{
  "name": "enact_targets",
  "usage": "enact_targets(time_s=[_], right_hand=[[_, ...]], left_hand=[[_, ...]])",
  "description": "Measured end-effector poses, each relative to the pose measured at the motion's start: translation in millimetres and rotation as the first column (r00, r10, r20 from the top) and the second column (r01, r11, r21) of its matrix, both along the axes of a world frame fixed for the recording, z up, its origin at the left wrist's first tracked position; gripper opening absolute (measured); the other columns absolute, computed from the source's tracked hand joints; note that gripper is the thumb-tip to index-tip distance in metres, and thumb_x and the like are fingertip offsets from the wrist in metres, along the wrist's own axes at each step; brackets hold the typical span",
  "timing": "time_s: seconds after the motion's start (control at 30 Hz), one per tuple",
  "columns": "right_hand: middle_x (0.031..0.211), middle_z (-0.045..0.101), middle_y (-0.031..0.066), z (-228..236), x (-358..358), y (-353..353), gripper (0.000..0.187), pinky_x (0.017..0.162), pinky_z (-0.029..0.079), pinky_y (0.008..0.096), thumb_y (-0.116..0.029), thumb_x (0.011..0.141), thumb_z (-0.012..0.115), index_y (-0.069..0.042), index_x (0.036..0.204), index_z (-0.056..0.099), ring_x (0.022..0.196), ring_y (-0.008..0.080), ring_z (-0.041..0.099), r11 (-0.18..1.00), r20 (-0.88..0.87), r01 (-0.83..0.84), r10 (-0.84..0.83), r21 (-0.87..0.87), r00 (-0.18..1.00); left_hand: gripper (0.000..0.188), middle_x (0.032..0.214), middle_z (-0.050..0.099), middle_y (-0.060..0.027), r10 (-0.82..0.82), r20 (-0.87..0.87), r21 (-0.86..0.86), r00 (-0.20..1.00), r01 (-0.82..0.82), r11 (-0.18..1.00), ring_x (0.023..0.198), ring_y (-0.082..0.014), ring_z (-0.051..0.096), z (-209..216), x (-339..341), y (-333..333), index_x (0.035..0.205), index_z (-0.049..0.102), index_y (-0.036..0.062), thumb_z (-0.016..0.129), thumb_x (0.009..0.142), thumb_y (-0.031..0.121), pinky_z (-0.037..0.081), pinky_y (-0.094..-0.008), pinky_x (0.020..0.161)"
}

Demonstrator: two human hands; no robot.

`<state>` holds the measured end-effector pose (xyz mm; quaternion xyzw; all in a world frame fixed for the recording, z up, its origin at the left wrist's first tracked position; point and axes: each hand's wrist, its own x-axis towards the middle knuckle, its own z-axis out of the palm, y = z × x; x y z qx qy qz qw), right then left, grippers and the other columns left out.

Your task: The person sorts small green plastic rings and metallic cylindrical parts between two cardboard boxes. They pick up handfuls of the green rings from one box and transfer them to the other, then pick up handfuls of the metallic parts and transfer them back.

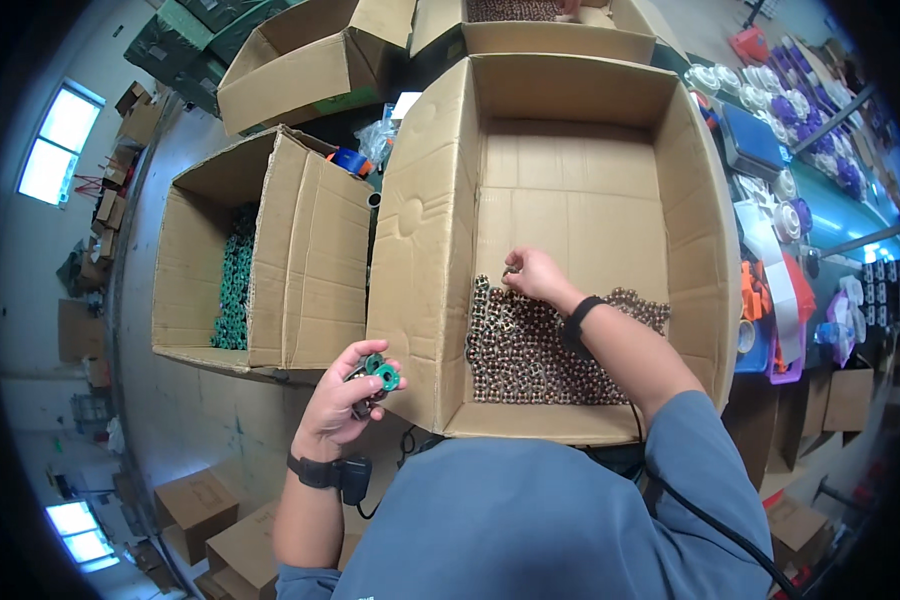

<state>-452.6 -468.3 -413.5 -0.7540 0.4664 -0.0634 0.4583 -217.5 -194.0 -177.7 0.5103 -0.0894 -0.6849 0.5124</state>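
Note:
My left hand point(332, 408) is left of the big open cardboard box, its fingers curled round several small round metal parts with green ring faces point(388, 377). Inside that cardboard box point(570, 160), my right hand point(540, 277) pinches a small dark metal part point(511, 270), partly hidden by the fingers. Just below the hand, many small brownish metal round parts point(530, 365) stand packed in rows over the near part of the box floor. My right forearm crosses above some of them.
To the left, another open box point(320, 250) holds many green round parts point(235, 285). More open boxes point(290, 70) stand beyond, with another person's hand point(569, 8) at the top. A table at right carries a blue box point(751, 140) and white and purple spools.

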Motion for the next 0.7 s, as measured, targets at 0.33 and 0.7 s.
enact_targets(time_s=[0.33,0.7], right_hand=[[0.101,0.073,0.0193,-33,13,2,0.024,0.090,0.055,0.0435,-0.014,0.080,0.068,-0.003,0.100,0.074,0.098,0.0364,0.069,0.980,-0.252,-0.065,0.017,-0.186,0.968],[0.104,0.072,0.0224,-29,19,12,0.031,0.093,0.054,0.0431,-0.006,0.081,0.058,-0.001,0.108,0.073,0.101,0.0370,0.069,0.959,-0.128,-0.116,0.085,-0.259,0.988]], left_hand=[[0.049,0.114,0.062,-0.0150,0.156,-0.043,-0.004,0.987,-0.156,0.988,0.098,-0.0246,0.069,-14,9,33,0.135,0.049,0.0092,0.062,0.089,-0.002,0.054,-0.0239,0.055],[0.046,0.115,0.061,-0.0171,0.119,-0.031,-0.035,0.992,-0.121,0.992,0.099,-0.0252,0.067,-14,1,13,0.136,0.050,0.0079,0.060,0.092,0.000,0.058,-0.0241,0.057]])
